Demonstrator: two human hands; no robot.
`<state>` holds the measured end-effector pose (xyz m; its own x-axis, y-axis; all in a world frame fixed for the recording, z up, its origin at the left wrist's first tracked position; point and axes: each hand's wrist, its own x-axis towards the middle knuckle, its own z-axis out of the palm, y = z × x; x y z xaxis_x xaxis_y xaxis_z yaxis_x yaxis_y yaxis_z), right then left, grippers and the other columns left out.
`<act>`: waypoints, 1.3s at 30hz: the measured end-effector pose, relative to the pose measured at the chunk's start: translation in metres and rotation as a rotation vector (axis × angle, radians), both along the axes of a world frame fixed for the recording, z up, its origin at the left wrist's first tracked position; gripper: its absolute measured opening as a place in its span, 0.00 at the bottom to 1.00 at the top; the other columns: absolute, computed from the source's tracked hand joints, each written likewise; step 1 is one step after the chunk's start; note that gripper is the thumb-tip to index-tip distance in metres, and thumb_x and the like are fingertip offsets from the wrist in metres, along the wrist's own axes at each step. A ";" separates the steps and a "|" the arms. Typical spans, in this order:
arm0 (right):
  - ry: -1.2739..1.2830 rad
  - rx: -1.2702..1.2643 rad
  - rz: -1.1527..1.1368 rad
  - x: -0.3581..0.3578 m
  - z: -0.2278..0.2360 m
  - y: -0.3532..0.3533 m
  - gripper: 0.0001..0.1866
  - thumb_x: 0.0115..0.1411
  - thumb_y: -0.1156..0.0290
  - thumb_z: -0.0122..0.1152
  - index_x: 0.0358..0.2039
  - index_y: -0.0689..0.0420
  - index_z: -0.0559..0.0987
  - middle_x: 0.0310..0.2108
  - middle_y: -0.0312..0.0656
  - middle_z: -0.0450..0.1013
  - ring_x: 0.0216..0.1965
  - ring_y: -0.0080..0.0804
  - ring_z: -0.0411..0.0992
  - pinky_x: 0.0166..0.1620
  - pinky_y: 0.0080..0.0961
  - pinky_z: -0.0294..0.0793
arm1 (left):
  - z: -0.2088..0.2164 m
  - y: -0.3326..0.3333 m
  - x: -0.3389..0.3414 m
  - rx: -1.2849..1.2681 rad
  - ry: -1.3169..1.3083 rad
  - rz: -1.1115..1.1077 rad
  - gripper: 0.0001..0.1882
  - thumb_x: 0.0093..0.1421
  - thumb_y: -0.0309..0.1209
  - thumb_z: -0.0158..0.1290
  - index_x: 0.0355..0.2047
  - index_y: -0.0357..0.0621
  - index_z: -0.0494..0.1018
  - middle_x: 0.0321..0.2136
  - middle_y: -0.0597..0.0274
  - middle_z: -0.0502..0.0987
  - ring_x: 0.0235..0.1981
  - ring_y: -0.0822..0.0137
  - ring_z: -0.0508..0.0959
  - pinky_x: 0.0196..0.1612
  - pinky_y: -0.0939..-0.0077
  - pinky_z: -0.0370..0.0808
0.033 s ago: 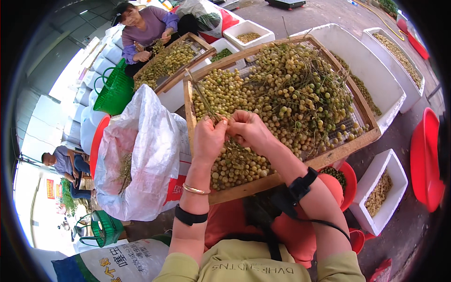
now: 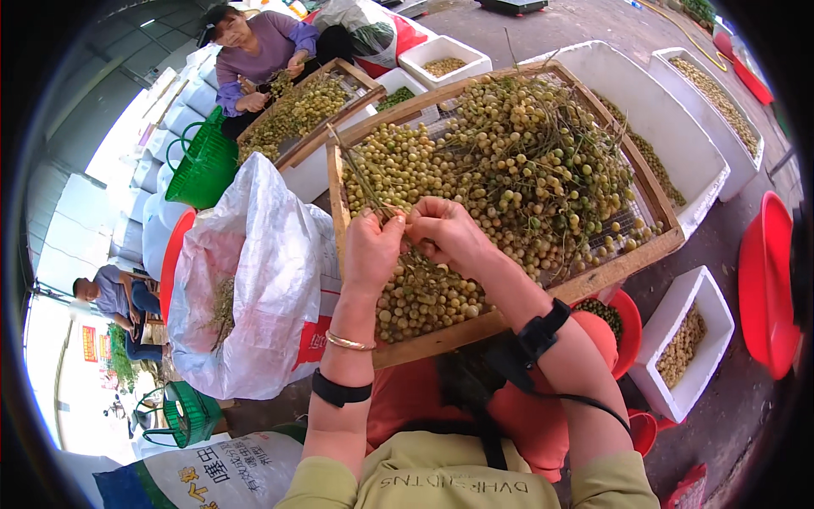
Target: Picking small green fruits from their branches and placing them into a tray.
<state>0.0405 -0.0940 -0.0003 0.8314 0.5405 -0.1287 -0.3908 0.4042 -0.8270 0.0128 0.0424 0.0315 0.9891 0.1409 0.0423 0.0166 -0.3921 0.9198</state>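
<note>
A wood-framed mesh tray (image 2: pixel 441 341) lies in front of me, heaped with small round yellow-green fruits (image 2: pixel 534 161), many still on thin stalks. Over its near left part, my left hand (image 2: pixel 373 250) is closed round a bunch of thin brown stems (image 2: pixel 360 174) that sticks up past the fingers. My right hand (image 2: pixel 449 233) meets it from the right, thumb and fingers pinched together at the left fingertips. What the right fingers pinch is hidden. Loose fruits (image 2: pixel 424 297) lie just below both hands.
An open white sack (image 2: pixel 271 271) with dry stalks inside stands left of the tray. White foam boxes (image 2: pixel 712 339) of fruit and a red basin (image 2: pixel 627 331) are at the right. Across, another person (image 2: pixel 267 51) handles fruit at a second tray (image 2: pixel 297 157). A green basket (image 2: pixel 203 165) stands nearby.
The whole picture has shifted very slightly. Both hands keep the same hold at the stems, with hardly any finger movement.
</note>
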 end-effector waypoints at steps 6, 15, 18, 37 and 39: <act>0.033 0.023 -0.001 -0.003 0.006 -0.007 0.04 0.52 0.73 0.54 0.24 0.55 0.68 0.17 0.33 0.64 0.15 0.16 0.60 0.14 0.12 0.51 | 0.004 -0.004 0.000 -0.038 -0.046 -0.050 0.06 0.56 0.26 0.48 0.30 0.34 0.72 0.22 0.63 0.75 0.17 0.76 0.73 0.19 0.83 0.71; -0.089 -0.188 -0.125 0.009 0.019 -0.026 0.10 0.56 0.66 0.58 0.24 0.56 0.70 0.19 0.31 0.66 0.16 0.15 0.61 0.14 0.12 0.53 | 0.013 0.021 -0.002 -0.261 -0.003 -0.041 0.06 0.58 0.29 0.49 0.33 0.41 0.69 0.25 0.65 0.73 0.20 0.75 0.74 0.22 0.83 0.69; -0.199 -0.320 -0.011 0.013 0.016 -0.020 0.11 0.56 0.65 0.57 0.33 0.59 0.73 0.22 0.32 0.68 0.19 0.15 0.63 0.18 0.12 0.57 | 0.028 0.018 -0.007 -0.351 0.094 -0.120 0.06 0.59 0.31 0.48 0.33 0.41 0.69 0.24 0.65 0.73 0.21 0.73 0.75 0.22 0.83 0.69; -0.204 -0.540 0.210 -0.002 0.032 -0.010 0.15 0.59 0.60 0.49 0.32 0.59 0.76 0.24 0.29 0.68 0.21 0.15 0.65 0.25 0.13 0.67 | 0.007 0.018 0.011 -0.093 0.105 -0.184 0.08 0.56 0.28 0.50 0.25 0.34 0.71 0.19 0.64 0.73 0.18 0.75 0.73 0.19 0.80 0.71; -0.228 -0.562 0.265 0.003 0.026 -0.013 0.14 0.59 0.62 0.49 0.32 0.59 0.76 0.24 0.29 0.68 0.21 0.15 0.65 0.24 0.13 0.67 | 0.015 0.013 0.008 0.056 0.124 -0.157 0.10 0.54 0.30 0.51 0.24 0.32 0.71 0.17 0.59 0.73 0.18 0.72 0.74 0.19 0.76 0.70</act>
<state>0.0437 -0.1066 0.0257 0.7191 0.6326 -0.2876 -0.2081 -0.1988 -0.9577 0.0207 0.0555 0.0464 0.9969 -0.0141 -0.0778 0.0632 -0.4492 0.8912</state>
